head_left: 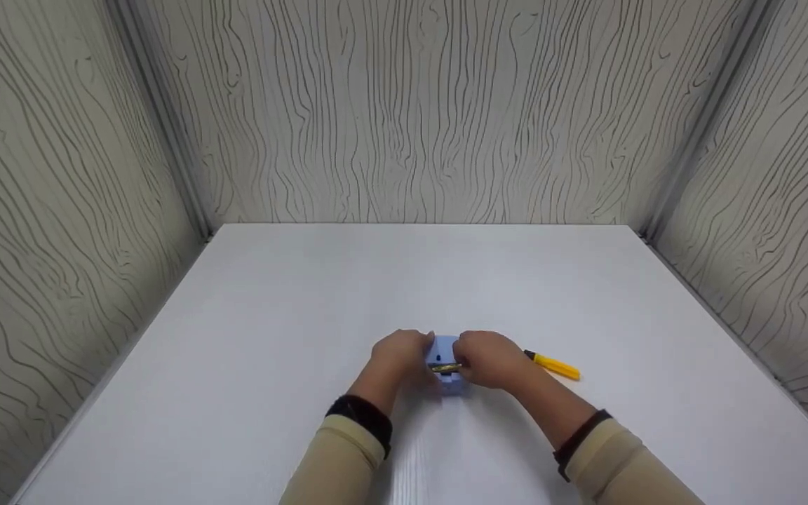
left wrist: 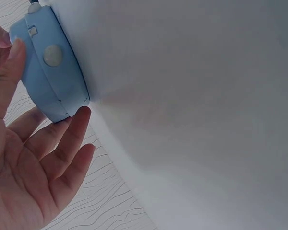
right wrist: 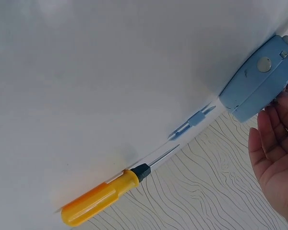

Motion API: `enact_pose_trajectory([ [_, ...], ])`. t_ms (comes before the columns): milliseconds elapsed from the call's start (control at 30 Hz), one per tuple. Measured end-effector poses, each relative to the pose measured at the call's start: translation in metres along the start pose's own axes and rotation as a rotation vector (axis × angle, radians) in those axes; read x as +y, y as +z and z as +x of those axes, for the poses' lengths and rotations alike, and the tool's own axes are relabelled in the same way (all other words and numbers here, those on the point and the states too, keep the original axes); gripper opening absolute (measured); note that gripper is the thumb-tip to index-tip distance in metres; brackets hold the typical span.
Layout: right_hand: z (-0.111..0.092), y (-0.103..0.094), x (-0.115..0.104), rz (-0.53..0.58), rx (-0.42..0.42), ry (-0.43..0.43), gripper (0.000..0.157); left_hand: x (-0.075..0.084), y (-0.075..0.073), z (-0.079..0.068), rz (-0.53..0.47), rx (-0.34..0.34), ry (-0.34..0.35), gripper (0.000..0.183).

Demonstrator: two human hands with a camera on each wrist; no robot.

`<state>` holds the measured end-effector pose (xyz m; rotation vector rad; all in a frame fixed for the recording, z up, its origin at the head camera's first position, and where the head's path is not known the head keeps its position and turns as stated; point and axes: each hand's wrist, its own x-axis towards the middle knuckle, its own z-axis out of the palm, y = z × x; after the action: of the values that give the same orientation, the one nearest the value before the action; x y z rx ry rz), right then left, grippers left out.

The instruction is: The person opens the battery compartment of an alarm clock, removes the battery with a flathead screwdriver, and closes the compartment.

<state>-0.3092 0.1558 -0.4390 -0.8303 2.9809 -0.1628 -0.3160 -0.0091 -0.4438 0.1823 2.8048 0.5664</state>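
A small light-blue plastic device [head_left: 446,346], with round pale knobs on its side, sits on the white table between both hands. My left hand [head_left: 402,353] holds its left side, thumb on the upper face and fingers by its lower edge in the left wrist view. Across an opening in the device lies a gold-coloured battery [head_left: 444,367]. The curled right hand [head_left: 492,358] has its fingertips at the battery's right end. Those fingertips are partly hidden behind the device [right wrist: 259,79] in the right wrist view.
To the right of the right hand lies a screwdriver [head_left: 555,366] with a yellow handle and dark collar. Between it and the device is a slim blue plastic piece [right wrist: 192,123]. Wood-patterned panels [head_left: 404,112] enclose the table [head_left: 306,280] at the back and sides.
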Motion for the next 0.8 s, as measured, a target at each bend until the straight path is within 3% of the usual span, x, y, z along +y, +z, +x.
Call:
enact_pose_trajectory([
  [200,-0.0021,0.0003,0.0035,0.007,0.022,-0.035,0.011,0.0002,0.0003,0.0002,0.01,0.014,0.006,0.087],
  [533,-0.0021,-0.0044,0.0029,0.118,0.002,-0.013,0.009,-0.0004,-0.0004,0.0008,-0.001,0.001,-0.016,0.083],
  [800,-0.0039,-0.0053,0.0076,0.223,0.017,-0.045,0.008,0.0,0.0008,0.0022,-0.012,-0.002,-0.03,0.083],
])
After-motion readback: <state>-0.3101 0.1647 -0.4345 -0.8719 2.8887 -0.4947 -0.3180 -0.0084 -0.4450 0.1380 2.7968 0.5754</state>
